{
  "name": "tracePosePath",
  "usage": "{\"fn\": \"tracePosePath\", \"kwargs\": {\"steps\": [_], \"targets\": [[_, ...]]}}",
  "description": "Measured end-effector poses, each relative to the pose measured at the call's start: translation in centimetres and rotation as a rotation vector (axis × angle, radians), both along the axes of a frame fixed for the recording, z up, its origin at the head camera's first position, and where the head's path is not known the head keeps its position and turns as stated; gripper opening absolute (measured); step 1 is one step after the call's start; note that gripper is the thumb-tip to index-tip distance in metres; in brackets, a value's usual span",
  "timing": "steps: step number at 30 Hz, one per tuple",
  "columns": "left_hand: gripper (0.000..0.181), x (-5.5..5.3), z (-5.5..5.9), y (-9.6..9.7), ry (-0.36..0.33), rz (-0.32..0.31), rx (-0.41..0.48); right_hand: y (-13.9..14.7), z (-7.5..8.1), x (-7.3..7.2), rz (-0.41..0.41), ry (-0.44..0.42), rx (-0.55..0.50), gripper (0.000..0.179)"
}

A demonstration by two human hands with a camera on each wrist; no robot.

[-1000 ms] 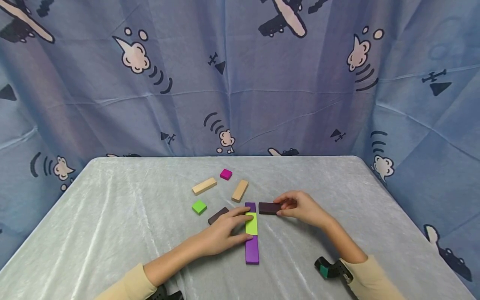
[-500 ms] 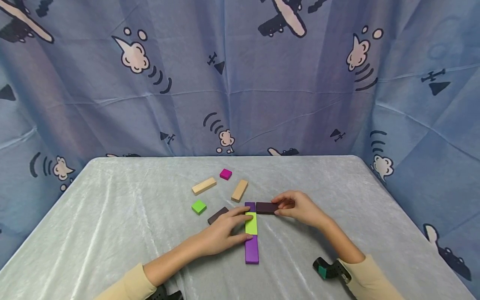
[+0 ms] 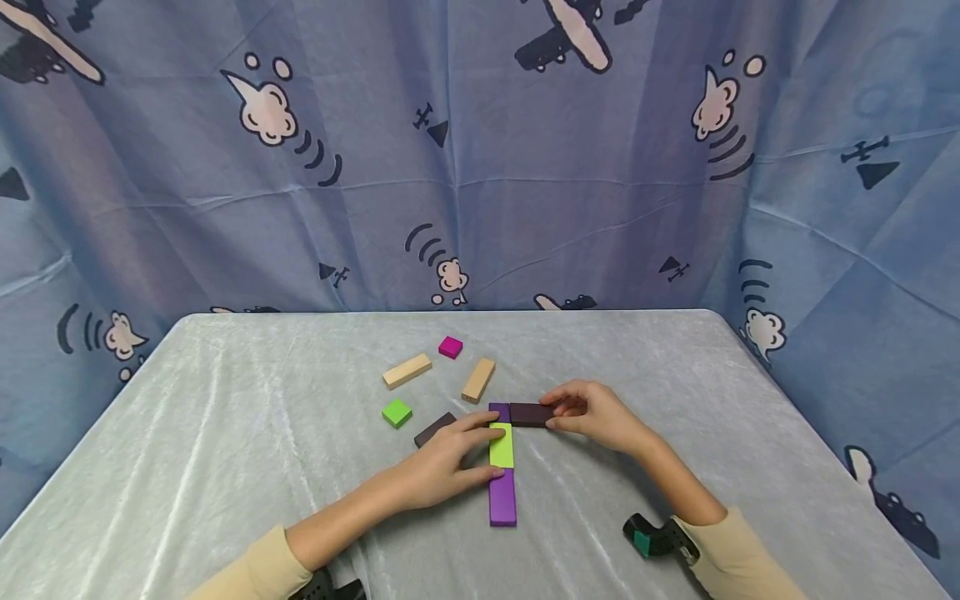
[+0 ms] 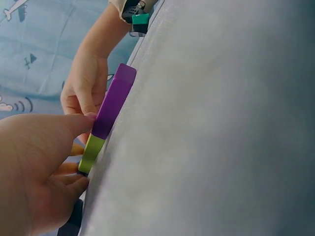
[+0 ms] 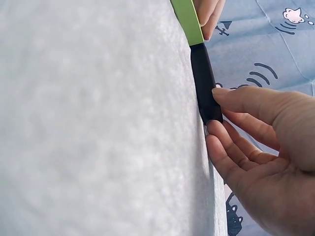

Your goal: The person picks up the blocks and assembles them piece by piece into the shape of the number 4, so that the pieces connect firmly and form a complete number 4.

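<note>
On the table (image 3: 225,467), a front block (image 3: 502,504), a middle block (image 3: 505,452) and a rear block (image 3: 502,410) run end to end, front to back. A side block (image 3: 527,415) lies against the rear block's right, the right grip (image 3: 600,419) on its right end. The left grip (image 3: 438,471) touches the row from the left; a loose block (image 3: 432,430) lies just behind that grip, a small block (image 3: 397,413) farther left. Behind these lie a left stick (image 3: 407,372) and a right stick (image 3: 478,381), apart; a rearmost block (image 3: 451,347) sits behind, between them. A curtain (image 3: 585,167) hangs behind everything.

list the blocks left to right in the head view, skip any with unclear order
Green block, loose dark brown block, right tan block, lime block, pinched dark brown block in the right hand.
</note>
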State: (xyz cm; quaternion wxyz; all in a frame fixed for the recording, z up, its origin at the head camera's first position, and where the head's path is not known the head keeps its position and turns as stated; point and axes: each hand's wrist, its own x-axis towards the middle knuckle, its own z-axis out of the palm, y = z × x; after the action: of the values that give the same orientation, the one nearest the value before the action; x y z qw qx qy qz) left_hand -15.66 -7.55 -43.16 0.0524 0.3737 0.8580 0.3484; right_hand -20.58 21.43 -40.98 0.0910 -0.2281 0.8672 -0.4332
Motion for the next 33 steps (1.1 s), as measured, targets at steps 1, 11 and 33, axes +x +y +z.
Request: {"fn": "tracePosePath", "kwargs": {"steps": [1,11,33], "targets": [[0.051,0.00,-0.02,-0.02,0.004,-0.002,0.005,-0.01,-0.03,-0.02,0.001,0.002,0.000,0.029],[0.052,-0.11,-0.45,-0.15,0.051,-0.023,0.050,0.07,-0.27,-0.16,0.022,0.010,-0.007,0.028],[0.052,-0.15,-0.49,-0.12,0.061,-0.025,0.046,0.02,0.06,-0.02,0.025,0.032,0.005,0.027]]}}
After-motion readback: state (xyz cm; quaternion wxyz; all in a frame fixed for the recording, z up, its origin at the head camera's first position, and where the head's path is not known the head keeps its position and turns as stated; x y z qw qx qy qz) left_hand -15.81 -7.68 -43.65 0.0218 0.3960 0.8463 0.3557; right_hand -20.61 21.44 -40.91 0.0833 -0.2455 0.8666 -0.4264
